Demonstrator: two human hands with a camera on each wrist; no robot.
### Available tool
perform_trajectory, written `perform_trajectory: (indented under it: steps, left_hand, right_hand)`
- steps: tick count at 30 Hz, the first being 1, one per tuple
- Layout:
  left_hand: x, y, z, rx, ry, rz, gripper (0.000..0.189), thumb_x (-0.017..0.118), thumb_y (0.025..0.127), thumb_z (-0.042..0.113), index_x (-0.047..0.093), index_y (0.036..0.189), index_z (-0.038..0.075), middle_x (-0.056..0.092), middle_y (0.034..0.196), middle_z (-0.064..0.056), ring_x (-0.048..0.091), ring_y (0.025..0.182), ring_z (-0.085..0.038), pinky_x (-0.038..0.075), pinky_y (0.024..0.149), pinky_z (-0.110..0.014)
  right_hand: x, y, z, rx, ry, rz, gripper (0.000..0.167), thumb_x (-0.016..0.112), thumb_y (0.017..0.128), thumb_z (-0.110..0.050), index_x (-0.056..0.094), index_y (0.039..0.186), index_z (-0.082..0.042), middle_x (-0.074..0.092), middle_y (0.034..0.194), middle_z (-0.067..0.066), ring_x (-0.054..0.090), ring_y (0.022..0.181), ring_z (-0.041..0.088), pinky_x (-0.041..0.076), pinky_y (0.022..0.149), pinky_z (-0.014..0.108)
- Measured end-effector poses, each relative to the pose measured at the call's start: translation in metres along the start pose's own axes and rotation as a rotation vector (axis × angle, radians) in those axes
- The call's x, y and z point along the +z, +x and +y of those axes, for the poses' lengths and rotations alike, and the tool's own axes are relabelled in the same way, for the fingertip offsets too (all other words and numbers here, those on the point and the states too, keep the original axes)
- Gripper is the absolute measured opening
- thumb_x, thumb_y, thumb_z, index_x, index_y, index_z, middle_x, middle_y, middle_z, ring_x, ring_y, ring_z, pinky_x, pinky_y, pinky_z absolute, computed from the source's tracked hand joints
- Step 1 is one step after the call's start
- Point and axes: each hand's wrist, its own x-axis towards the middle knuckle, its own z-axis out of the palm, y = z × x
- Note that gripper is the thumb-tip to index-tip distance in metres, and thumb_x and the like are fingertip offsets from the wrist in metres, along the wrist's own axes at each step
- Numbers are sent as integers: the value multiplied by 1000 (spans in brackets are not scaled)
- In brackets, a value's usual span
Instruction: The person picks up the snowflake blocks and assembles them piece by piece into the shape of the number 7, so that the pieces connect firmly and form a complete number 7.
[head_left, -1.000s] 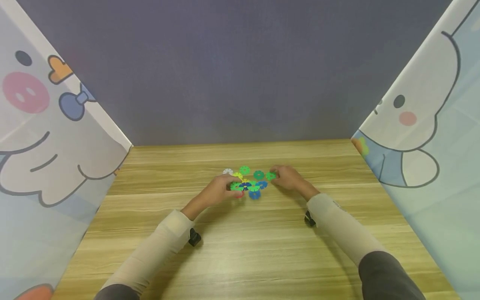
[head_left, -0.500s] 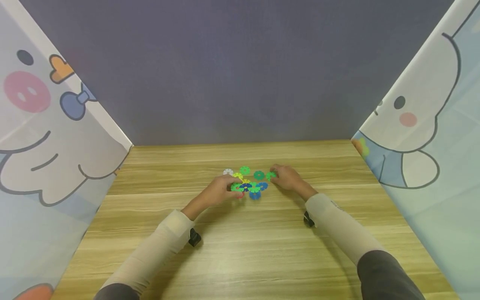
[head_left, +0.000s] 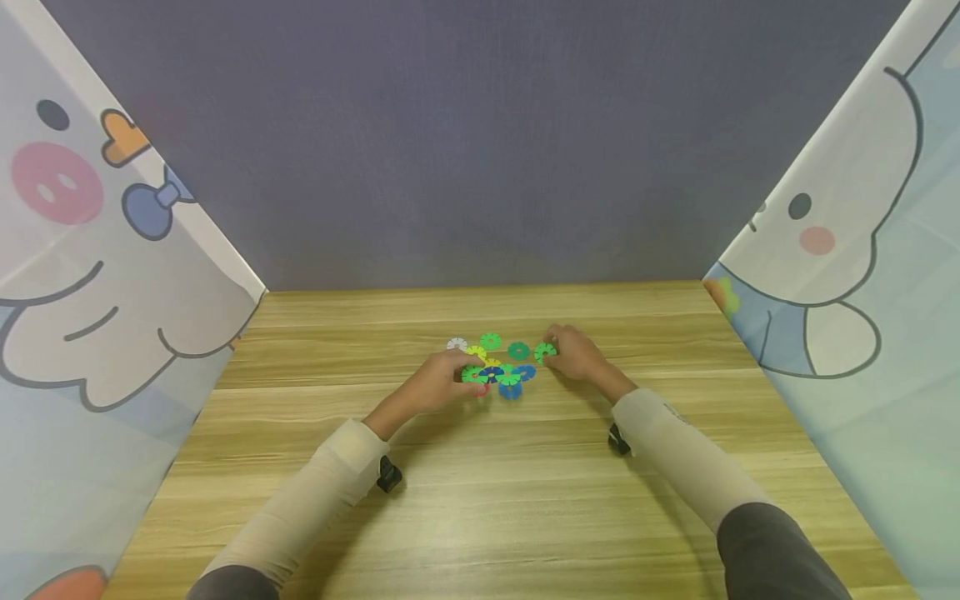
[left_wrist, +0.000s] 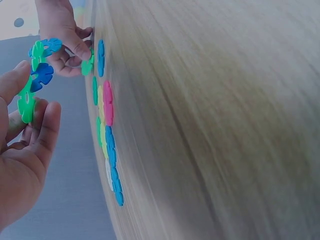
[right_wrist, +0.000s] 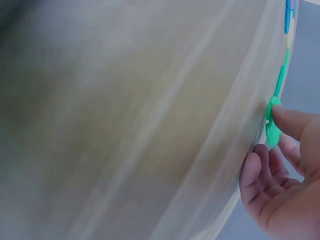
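My left hand (head_left: pixel 433 382) pinches the end of a short chain of interlocking snowflake discs above the table. Green discs (left_wrist: pixel 27 105) and blue discs (left_wrist: pixel 43 76) alternate along it. Right of the chain, my right hand (head_left: pixel 576 353) pinches a single green snowflake disc (head_left: pixel 545 353) by its edge, close to the tabletop. Loose discs lie under and behind the chain: a white disc (head_left: pixel 457 344), a yellow disc (head_left: pixel 476 353), a light green disc (head_left: pixel 491 341), a dark green disc (head_left: pixel 518 351) and a pink disc (left_wrist: pixel 108 102). The chain partly hides some of them.
A wood-grain table (head_left: pixel 510 492) spreads under both arms. A dark grey panel (head_left: pixel 480 150) stands behind it. Printed cartoon panels close in the left side (head_left: pixel 135 317) and the right side (head_left: pixel 832 333).
My right hand has shifted slightly right with the green disc, which now shows more of its face. The left hand and the chain stay almost where they were.
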Motion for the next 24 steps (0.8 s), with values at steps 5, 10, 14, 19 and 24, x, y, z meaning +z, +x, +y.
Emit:
perform_trajectory:
  steps: [5,10,14,19,24]
  left_hand:
    - [1,0,-1,9,-6,-5,45,77,92,31,68,130,8,60,94,-1,47,78,-13,43,71,-27]
    - [2,1,-3,19,-5,1,45,77,92,29,68,130,7,57,88,0,46,75,-12,43,69,-26]
    - [2,1,-2,17,-3,9,43,78,91,26,69,129,7,58,89,-1,46,75,-12,43,71,-28]
    - [2,1,-2,15,3,15,42,78,91,25,69,128,7,60,93,-1,46,77,-13,43,72,-28]
    - [1,1,-2,20,4,19,42,78,91,25,69,128,8,61,94,-1,47,79,-13,43,73,-28]
  right_hand:
    - [-1,-1,0,-1,7,28,34,72,94,-18,59,122,-5,68,107,14,65,96,28,56,83,44]
    - [-3,-4,3,-29,33,30,29,71,96,-18,58,119,-6,73,102,14,70,93,27,58,79,42]
    - [-4,-6,4,-46,77,27,28,69,97,-18,60,119,-5,73,93,10,67,81,22,57,74,37]
    - [-7,-9,3,-53,143,23,31,69,97,-18,61,122,-1,66,81,5,53,63,13,49,66,29]
    - [-10,-14,0,-56,210,5,32,67,99,-17,59,124,2,66,81,8,53,58,12,49,61,27]
